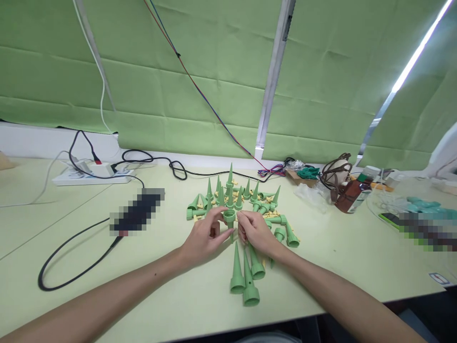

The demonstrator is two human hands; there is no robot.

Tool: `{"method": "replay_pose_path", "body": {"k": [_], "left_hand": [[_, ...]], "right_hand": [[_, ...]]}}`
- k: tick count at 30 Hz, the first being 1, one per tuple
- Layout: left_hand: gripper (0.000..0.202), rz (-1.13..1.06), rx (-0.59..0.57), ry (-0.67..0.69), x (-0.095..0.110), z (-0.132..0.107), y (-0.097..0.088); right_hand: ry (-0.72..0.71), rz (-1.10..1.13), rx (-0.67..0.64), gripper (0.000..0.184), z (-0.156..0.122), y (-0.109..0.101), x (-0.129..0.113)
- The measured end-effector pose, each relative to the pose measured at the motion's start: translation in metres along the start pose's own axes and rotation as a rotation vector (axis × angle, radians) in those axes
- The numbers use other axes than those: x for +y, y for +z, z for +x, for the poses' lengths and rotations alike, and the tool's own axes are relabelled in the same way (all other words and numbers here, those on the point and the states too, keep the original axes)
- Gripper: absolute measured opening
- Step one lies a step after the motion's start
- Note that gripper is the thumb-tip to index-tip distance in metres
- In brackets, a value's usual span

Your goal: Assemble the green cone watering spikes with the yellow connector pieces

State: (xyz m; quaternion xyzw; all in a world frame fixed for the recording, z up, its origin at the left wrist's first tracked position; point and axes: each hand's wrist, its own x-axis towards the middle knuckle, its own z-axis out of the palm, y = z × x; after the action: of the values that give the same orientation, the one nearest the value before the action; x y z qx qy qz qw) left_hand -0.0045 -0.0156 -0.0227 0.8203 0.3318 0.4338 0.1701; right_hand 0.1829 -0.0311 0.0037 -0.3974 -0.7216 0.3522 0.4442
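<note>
A left hand [203, 238] clamps a green cone [229, 217], open end up, between thumb and fingers over the table [171, 305]; beside it, the right hand [257, 231] has fingertips bunched together, contents hidden. A sideways push could twist the cone loose.

No text, brand, number or sign can be read with certainty. A pale label [360, 200] is borne by the brown bottle [345, 196] at the right, but its print is too small and blurred to be made out. A sticker [438, 278] in white, blue and red is seen near the right front edge of the table [339, 281]; its marking cannot be deciphered. A dark patch [287, 27] is seen high on the middle strip [271, 81], too small to be identified. The left device [137, 212] is masked by coarse pixels, so its surface cannot be read.
</note>
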Motion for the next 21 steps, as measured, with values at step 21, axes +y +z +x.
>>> {"method": "replay_pose_path", "body": {"k": [21], "left_hand": [[0.034,0.08,0.037,0.056,-0.0031,0.0005,0.0011]], "right_hand": [[-0.04,0.013,-0.011,0.05,-0.001,0.0033,0.0024]]}}
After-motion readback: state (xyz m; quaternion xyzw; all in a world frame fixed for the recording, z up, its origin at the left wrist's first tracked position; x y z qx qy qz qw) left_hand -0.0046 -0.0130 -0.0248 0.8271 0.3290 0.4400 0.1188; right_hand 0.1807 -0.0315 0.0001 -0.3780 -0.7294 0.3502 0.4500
